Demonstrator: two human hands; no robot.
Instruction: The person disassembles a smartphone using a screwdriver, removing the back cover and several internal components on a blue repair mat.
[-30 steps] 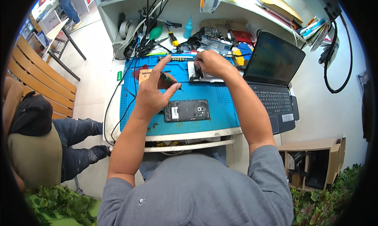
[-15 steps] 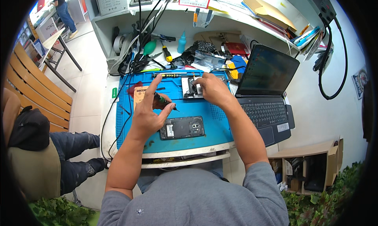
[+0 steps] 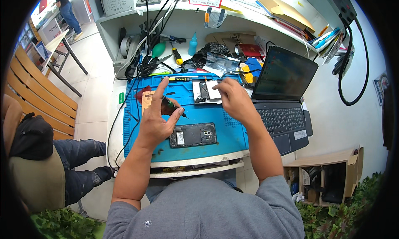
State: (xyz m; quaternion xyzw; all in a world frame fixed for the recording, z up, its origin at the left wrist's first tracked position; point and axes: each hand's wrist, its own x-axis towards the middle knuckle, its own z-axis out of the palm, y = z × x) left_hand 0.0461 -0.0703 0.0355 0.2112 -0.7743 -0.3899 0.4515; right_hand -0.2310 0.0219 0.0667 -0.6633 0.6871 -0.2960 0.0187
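Left grip point(image 3: 156, 124) closed on a dark screwdriver point(image 3: 168, 102), right grip point(image 3: 236, 101) bent over a white tray point(image 3: 196, 87)

The left grip wraps the screwdriver, whose handle shows black with green, between curled fingers and thumb; the forefinger stands out straight, pointing away from the body. The thin tip slants down to the right, near the upper edge of an opened phone point(image 3: 193, 136).

The right grip is narrow, its fingers curled together at the right part of the tray. Whether anything is pinched there, I cannot tell. A black part point(image 3: 203, 91) lies in the tray, beside a white piece point(image 3: 213, 92) just by the fingertips.

The phone lies flat with its back cover off, a pale label point(image 3: 180, 138) at its left end and camera openings toward its right. It rests on a blue mat point(image 3: 226, 139) spread over the white bench point(image 3: 199, 164), nearer the body than the tray.

A slim yellow-and-black tool point(image 3: 179, 79) lies to the left of the tray, on the far part of the mat. A tan card point(image 3: 147, 99) sits behind the left grip. To the right stands an open laptop point(image 3: 282, 74), its screen tilted back.
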